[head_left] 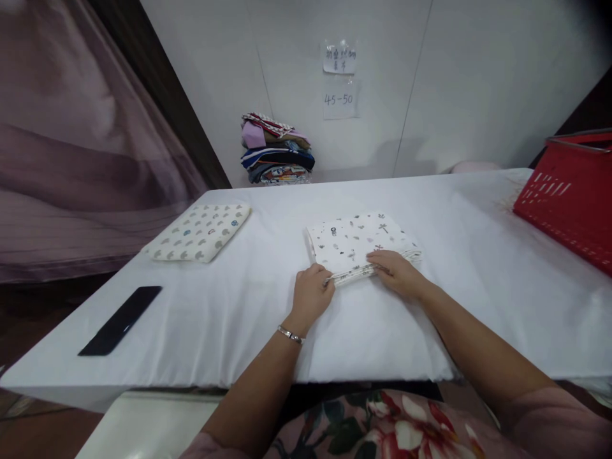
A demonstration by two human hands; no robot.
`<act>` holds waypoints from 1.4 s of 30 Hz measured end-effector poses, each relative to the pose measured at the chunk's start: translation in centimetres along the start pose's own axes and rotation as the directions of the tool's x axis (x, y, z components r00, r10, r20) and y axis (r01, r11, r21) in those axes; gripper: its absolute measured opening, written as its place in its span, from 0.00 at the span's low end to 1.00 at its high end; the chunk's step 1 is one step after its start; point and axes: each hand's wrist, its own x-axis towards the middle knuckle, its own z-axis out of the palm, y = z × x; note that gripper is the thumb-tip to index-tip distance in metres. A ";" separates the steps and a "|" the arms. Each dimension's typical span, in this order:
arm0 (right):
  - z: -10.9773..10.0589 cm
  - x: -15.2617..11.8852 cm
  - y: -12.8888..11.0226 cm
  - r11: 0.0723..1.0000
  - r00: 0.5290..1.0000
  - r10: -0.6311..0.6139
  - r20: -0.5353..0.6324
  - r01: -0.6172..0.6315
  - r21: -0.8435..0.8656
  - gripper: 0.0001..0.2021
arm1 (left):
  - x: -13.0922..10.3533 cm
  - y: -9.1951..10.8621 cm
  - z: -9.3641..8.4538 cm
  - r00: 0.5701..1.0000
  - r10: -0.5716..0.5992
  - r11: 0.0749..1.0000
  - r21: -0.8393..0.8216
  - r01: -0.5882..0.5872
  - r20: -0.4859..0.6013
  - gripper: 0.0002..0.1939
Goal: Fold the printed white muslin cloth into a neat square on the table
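Note:
A white cloth (351, 242), printed with small palm trees and other little motifs, lies folded in layers in the middle of the table. At its near left corner, my left hand (313, 293) has its fingers closed on the edge. My right hand (394, 273) grips the near edge further right, fingers over the top and the thumb side hidden beneath. Several fold layers show along the near edge between the hands. Left of it rests another folded cloth (198, 233), cream with grey prints and a few blue ones, untouched by either hand.
White sheeting covers the table (229, 331). A black flat object (122, 320) lies at the left front. Behind the table's far edge stands a pile of folded fabrics (277, 153) against the wall. A red basket (568, 191) is at the right, and paper signs (340, 99) hang on the wall.

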 end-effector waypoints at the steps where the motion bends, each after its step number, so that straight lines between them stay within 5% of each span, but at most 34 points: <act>1: -0.1 0.0 0.0 1.000 1.000 0.007 -0.001 -0.007 -0.007 0.17 | -0.1 -0.1 0.0 1.000 0.004 1.000 -0.007 -0.004 -0.003 0.08; 17: 0.5 0.2 0.5 1.000 0.999 0.019 -0.027 -0.019 -0.024 0.15 | 0.1 -0.4 0.6 1.000 -0.010 0.999 -0.040 0.010 -0.015 0.09; 26: 0.0 0.3 -0.5 1.000 0.990 0.024 -0.140 -0.026 -0.011 0.13 | 0.1 -0.3 0.3 0.999 0.051 0.998 0.037 -0.051 -0.011 0.09; 42: -0.4 -0.5 1.5 1.000 1.000 0.011 -0.012 -0.011 -0.016 0.17 | 0.1 0.6 0.2 0.991 0.105 0.987 0.134 -0.093 -0.079 0.11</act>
